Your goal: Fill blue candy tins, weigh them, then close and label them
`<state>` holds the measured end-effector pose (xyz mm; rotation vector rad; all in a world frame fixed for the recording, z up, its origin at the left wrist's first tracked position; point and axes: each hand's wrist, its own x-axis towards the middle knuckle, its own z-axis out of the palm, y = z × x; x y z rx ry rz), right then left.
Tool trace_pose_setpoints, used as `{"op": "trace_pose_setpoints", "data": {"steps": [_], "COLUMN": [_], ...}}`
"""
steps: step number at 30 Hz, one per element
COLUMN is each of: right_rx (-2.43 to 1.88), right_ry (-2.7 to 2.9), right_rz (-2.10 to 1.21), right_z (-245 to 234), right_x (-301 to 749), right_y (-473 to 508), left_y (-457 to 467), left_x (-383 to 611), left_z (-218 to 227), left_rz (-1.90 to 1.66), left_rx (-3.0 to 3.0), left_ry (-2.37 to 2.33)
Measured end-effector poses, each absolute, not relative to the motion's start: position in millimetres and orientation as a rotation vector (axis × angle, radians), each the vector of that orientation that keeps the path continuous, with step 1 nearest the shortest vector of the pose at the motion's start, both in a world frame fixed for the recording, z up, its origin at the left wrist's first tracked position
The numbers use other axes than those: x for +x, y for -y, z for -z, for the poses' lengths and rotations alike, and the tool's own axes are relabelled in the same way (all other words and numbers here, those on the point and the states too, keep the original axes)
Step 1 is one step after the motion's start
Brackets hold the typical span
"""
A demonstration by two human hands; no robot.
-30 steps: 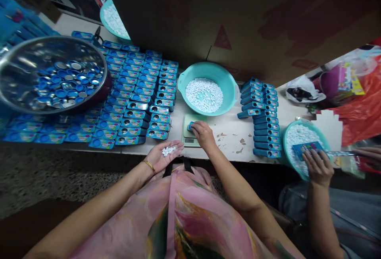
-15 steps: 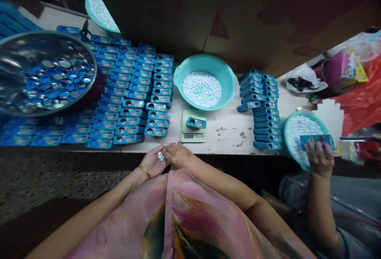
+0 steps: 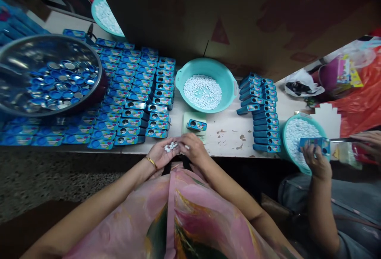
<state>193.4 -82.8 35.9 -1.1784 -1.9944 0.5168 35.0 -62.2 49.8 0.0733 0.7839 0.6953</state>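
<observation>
My left hand (image 3: 160, 155) is cupped palm up at the table's front edge and holds a small heap of white tablets (image 3: 171, 146). My right hand (image 3: 192, 147) is beside it, its fingertips pinched at the tablets. Just beyond both hands a blue tin (image 3: 197, 125) with a round hole lies on a small pale-green scale (image 3: 188, 118). Behind the scale stands a teal basin (image 3: 206, 69) holding many white tablets.
Rows of blue tins (image 3: 133, 92) cover the table's left side, next to a metal bowl (image 3: 20, 52) of blue lids. A stack of blue tins (image 3: 262, 116) is on the right. Another person's hand (image 3: 317, 161) holds a blue tin over a second teal basin (image 3: 285, 132).
My right hand left the tin on the scale and came back to the tablets in my left palm. Both hands have since shifted slightly toward the scale.
</observation>
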Motion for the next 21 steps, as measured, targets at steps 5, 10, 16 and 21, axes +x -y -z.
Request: {"op": "trace_pose_setpoints", "data": {"steps": [5,10,16,21], "right_rx": [-1.364,-1.372,-1.206,-1.167], "right_ry": [1.828,1.896,2.471,2.617], "right_rz": [-0.374,-0.376,-0.474,-0.496], "right_z": [-36.4,-30.5,-35.5,-31.1], "right_x": [234.9,223.4,167.0,155.8], "right_y": [53.1,77.3,105.0,101.0], "left_y": [53.3,67.5,83.9,85.0], "left_x": [36.0,25.6,21.1,18.2], "left_z": [-56.8,-50.8,-40.6,-44.4], "left_rz": [-0.676,-0.667,-0.641,-0.587], "left_rx": [0.094,0.036,-0.054,-0.079], "left_ry": [-0.855,-0.871,-0.871,-0.924]}}
